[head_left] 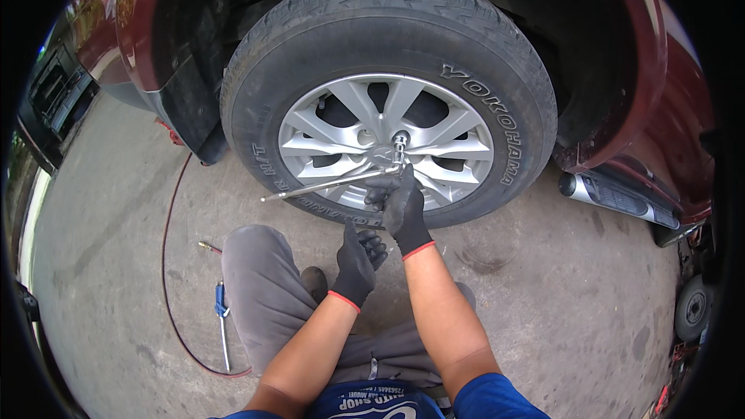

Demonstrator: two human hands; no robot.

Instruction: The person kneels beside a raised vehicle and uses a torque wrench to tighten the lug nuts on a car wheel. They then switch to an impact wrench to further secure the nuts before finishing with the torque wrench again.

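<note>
A wheel with a black tire [291,81] and a silver multi-spoke rim [353,97] stands in front of me. A chrome socket wrench [326,186] has its socket at a lug nut position right of the hub center, and its long handle slants down to the left across the rim. My right hand [403,206], in a black glove with a red cuff, grips the wrench near its head. My left hand [358,262], gloved alike, is held below the tire with its fingers loosely curled and apart, holding nothing. The nut inside the socket is hidden.
Dark red bodywork [143,23] surrounds the wheel, with a side step [617,202] at right. On the concrete floor [101,209] at left lie a blue air blow gun [221,302] and a thin red hose [164,264]. A small wheel [693,308] is at far right.
</note>
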